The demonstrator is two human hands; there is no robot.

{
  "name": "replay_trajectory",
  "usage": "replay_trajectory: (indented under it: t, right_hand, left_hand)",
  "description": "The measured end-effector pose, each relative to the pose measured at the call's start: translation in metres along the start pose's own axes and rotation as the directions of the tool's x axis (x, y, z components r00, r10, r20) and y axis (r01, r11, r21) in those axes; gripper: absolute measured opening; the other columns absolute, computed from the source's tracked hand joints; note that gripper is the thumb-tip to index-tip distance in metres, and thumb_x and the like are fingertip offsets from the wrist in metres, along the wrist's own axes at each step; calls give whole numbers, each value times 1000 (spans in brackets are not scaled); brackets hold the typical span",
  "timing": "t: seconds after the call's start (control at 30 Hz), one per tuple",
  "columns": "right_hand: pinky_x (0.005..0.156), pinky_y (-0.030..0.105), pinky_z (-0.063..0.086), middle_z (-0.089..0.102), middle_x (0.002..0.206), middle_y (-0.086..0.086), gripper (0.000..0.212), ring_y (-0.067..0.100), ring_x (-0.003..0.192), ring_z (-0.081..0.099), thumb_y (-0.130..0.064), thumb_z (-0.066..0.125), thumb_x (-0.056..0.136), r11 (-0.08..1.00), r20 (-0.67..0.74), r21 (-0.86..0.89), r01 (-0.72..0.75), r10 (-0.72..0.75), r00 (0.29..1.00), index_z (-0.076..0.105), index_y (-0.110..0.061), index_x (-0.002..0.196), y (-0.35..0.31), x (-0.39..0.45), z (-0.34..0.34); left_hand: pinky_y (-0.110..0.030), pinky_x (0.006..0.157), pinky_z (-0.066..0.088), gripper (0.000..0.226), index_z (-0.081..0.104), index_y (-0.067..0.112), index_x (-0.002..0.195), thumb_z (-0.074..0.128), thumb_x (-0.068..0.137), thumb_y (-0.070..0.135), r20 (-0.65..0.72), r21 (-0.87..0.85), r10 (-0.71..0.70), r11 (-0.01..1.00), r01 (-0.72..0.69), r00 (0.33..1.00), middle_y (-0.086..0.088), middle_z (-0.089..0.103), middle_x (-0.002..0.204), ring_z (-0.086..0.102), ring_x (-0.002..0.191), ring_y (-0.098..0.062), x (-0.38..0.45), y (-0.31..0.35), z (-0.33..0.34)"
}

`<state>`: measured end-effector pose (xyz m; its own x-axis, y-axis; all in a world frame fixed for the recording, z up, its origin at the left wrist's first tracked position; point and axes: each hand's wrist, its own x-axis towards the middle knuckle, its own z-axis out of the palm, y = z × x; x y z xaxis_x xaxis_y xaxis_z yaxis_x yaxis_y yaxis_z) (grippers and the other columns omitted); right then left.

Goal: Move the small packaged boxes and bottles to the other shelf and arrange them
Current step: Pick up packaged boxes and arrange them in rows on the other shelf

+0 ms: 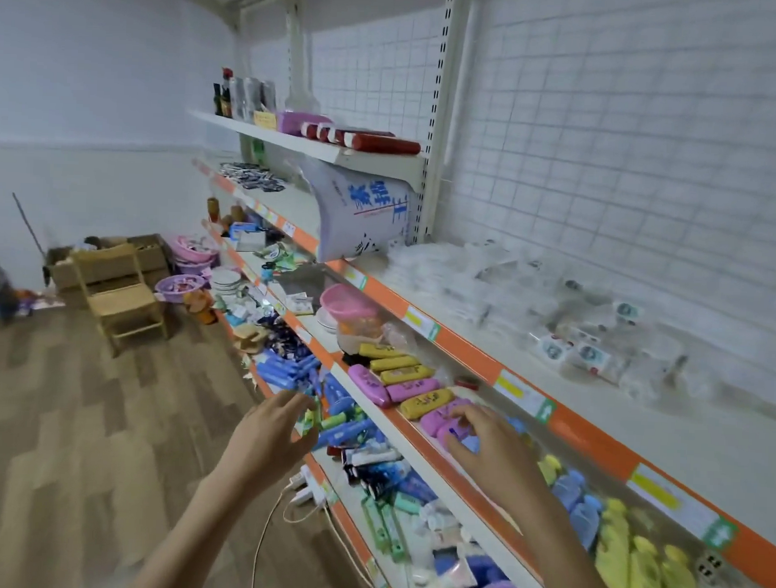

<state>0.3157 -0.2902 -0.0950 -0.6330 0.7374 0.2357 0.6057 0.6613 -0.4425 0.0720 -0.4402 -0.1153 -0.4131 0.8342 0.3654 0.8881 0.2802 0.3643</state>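
A row of small yellow and pink packaged bars lies on the middle shelf with an orange front strip. My right hand rests over the nearest pink packages, fingers spread and slightly bent on them; whether it grips one is unclear. My left hand hovers open in front of the lower shelf, near blue tubes and small green packets. Blue and yellow bottles stand further right on the middle shelf.
The upper shelf holds clear plastic-wrapped packs and a large white sack. A pink bowl sits on the middle shelf. A white power strip with cord lies near the floor. A wooden chair and cardboard boxes stand at the left.
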Motion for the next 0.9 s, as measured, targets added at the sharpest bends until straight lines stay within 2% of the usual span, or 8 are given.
replay_trajectory:
  t: [0.1,0.17,0.23,0.4,0.57,0.7,0.8,0.9]
  right_hand:
    - [81,26,42,54,119,-8,36,12,110,51,-38,52,90,999,-8,-20,-30,30,1000,50,-27,125,12,33,-4]
    - [86,27,43,55,118,-6,36,14,109,51,-34,54,90,999,-27,0,-47,47,999,51,-24,125,25,57,-7]
    - [84,25,43,55,111,-6,31,13,105,52,-32,54,91,999,-56,5,-53,54,997,53,-22,120,35,80,-13]
    - [83,25,42,53,107,-10,29,8,103,50,-33,55,90,995,-182,-18,-96,92,979,54,-24,118,68,148,-38]
    - [80,23,41,52,102,-12,28,3,92,47,-32,58,88,993,-313,-4,-116,109,944,56,-24,115,100,217,-77]
    - [86,29,45,54,100,-10,26,7,92,51,-30,61,86,993,-381,1,-119,110,918,58,-23,112,122,273,-103]
    - [85,28,44,53,100,-8,28,11,99,53,-30,59,88,987,-342,-51,-154,127,931,57,-20,114,136,318,-117]
    - [88,31,44,53,113,-3,33,16,108,49,-30,56,90,961,-249,-149,-231,190,950,53,-20,120,148,360,-123]
  left_hand:
    - [-23,73,45,27,60,23,111,61,84,30,36,-16,38,999,-37,999,5,60,110,60,96,-13,37,-8,15]
    - [-22,73,45,30,59,22,114,60,86,30,53,-16,58,998,-57,997,5,59,112,59,97,-12,68,-10,27]
    - [-22,72,44,30,58,21,115,59,86,29,68,-32,80,996,-78,995,4,58,113,59,96,-13,96,-9,36]
    - [-15,66,38,28,60,20,112,61,85,27,70,-65,181,982,-176,981,6,58,111,58,92,-13,194,2,61]
    - [-22,70,34,25,61,19,109,63,84,23,36,-132,279,953,-272,960,4,56,109,59,92,-12,312,26,76]
    - [-22,74,42,26,57,23,112,57,88,32,8,-117,385,917,-382,923,7,53,110,54,98,-9,396,58,86]
    - [-26,83,45,29,56,21,114,57,88,33,23,-144,453,884,-446,891,5,54,115,53,99,-11,452,83,94]
    - [-30,86,47,34,53,21,117,57,87,37,111,-150,489,869,-471,866,3,52,117,54,102,-15,506,101,110]
